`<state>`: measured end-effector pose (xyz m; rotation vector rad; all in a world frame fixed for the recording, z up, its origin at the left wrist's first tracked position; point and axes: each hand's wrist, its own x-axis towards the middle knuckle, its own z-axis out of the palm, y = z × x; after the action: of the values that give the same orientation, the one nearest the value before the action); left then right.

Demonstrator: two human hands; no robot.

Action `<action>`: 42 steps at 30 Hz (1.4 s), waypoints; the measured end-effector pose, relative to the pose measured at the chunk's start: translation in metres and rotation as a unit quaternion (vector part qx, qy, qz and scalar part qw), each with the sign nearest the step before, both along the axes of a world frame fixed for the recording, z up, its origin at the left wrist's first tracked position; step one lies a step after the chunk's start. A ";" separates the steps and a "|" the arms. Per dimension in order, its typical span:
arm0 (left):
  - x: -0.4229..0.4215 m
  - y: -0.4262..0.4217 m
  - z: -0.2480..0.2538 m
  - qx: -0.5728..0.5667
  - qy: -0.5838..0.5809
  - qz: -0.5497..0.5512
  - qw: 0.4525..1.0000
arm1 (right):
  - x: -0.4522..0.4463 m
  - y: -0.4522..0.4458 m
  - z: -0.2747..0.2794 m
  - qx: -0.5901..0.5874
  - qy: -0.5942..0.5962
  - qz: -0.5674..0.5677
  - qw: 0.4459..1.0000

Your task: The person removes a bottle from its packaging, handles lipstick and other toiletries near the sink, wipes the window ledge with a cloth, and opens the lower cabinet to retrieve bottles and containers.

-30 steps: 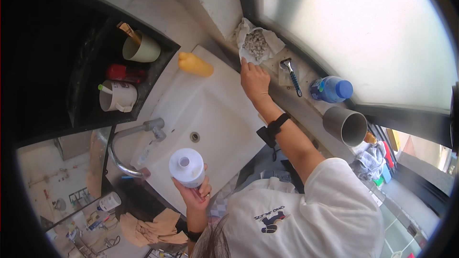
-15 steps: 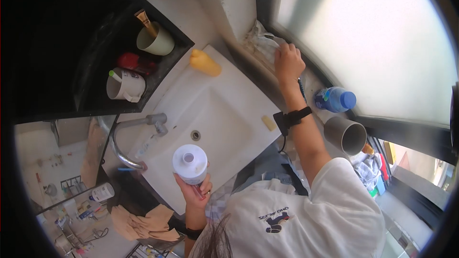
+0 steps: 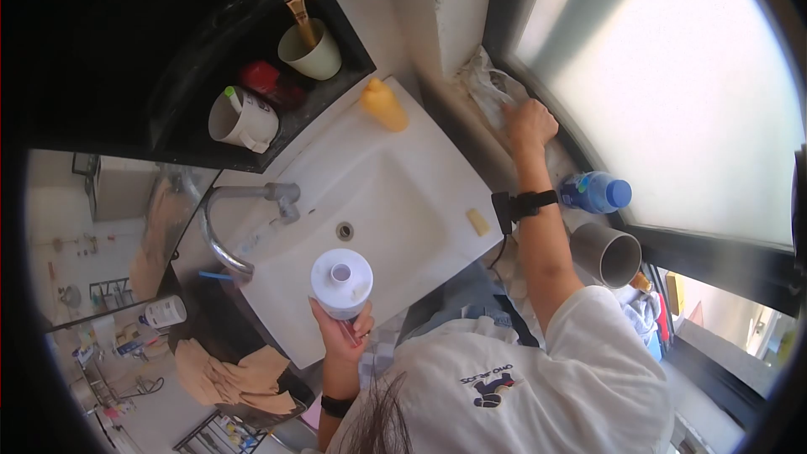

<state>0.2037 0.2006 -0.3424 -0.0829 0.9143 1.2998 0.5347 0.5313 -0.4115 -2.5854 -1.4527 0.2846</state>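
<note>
Clasping white bottle (image 3: pixel 343 277) in left hand (image 3: pixel 340 334), right hand (image 3: pixel 531 126) curled at white bag (image 3: pixel 484 88), grip unclear, bag now folded over

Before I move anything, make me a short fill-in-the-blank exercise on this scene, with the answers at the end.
1. The white plastic bottle with an open round neck is held in the person's ____ hand.
2. Beside the frosted window, the right hand is at some crumpled ____ wrapping.
3. The translucent plastic bottle beside the right forearm has a ____ cap.
4. On the white rectangular sink, the bottle-shaped object is ____.

Missing words: left; white; blue; yellow.
</note>
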 end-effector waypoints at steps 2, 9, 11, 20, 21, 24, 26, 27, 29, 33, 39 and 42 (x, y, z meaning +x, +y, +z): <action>-0.001 -0.002 -0.002 0.001 0.003 0.003 1.000 | -0.002 0.001 -0.003 -0.003 -0.003 -0.001 1.000; -0.003 -0.006 -0.006 0.010 -0.016 0.004 1.000 | -0.005 0.000 -0.011 0.086 -0.001 0.025 0.996; -0.002 -0.005 -0.004 0.011 -0.020 0.012 1.000 | -0.007 -0.003 -0.013 0.242 -0.017 0.094 0.966; -0.003 -0.005 -0.001 0.003 -0.009 0.010 1.000 | -0.026 0.026 -0.010 0.253 0.069 0.227 0.938; -0.002 -0.004 0.002 -0.001 -0.004 0.001 1.000 | -0.027 0.031 -0.009 0.254 0.069 0.229 0.937; -0.003 -0.009 -0.005 0.007 -0.015 0.029 0.999 | -0.027 0.047 -0.010 0.254 0.050 0.315 0.913; -0.004 -0.012 -0.005 0.008 -0.019 0.031 0.999 | -0.025 0.060 -0.018 0.178 0.025 0.338 0.924; -0.004 -0.013 -0.006 0.007 -0.024 0.032 0.999 | -0.024 0.069 -0.024 0.179 0.025 0.341 0.923; -0.003 -0.015 -0.007 0.004 -0.021 0.038 0.999 | -0.022 0.083 -0.035 0.132 0.038 0.334 0.932; -0.005 -0.018 -0.006 -0.021 -0.026 0.024 0.999 | -0.019 0.087 -0.024 0.077 0.057 0.333 0.938; -0.008 -0.017 -0.010 0.005 -0.038 0.018 0.999 | -0.011 0.091 -0.023 0.026 0.056 0.367 0.928; -0.004 -0.012 -0.004 -0.042 -0.029 0.057 0.997 | -0.007 0.099 -0.035 0.112 0.098 0.355 0.923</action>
<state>0.2000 0.1886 -0.3466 -0.2403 0.9244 1.3569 0.5275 0.6304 -0.4467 -1.7112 -2.1358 0.4146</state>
